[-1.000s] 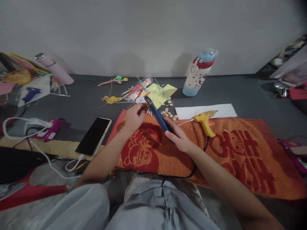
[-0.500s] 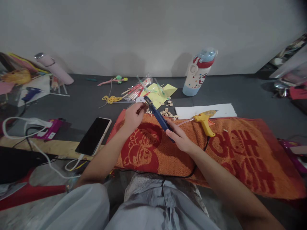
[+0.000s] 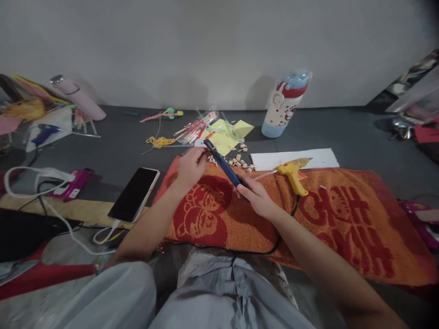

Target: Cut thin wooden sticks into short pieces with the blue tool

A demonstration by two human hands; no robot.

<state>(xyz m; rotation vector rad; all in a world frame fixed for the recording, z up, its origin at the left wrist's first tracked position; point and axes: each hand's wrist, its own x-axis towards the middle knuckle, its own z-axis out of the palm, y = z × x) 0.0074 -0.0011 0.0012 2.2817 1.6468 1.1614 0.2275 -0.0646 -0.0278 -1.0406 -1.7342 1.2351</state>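
Note:
My right hand is wrapped round the lower end of a long dark-blue handled tool, which looks like a hand cutter. The tool slants up to the left above an orange and red towel. At its dark upper end, my left hand is closed in a pinch; what the fingertips hold is too small and hidden to make out. Just beyond the tool lie several small cut pieces of wood, some at the towel's far edge. A yellow glue gun rests to the right, its nose over a white board.
Behind my hands are yellow paper, bagged sticks and yellow string. A tilted-looking bottle stands at the back right. A charging phone lies left, near a purple power strip. The glue gun's black cord crosses the towel.
The tool's upper end has shifted slightly down and left, close to my left fingertips. Both hands stay almost in the same place.

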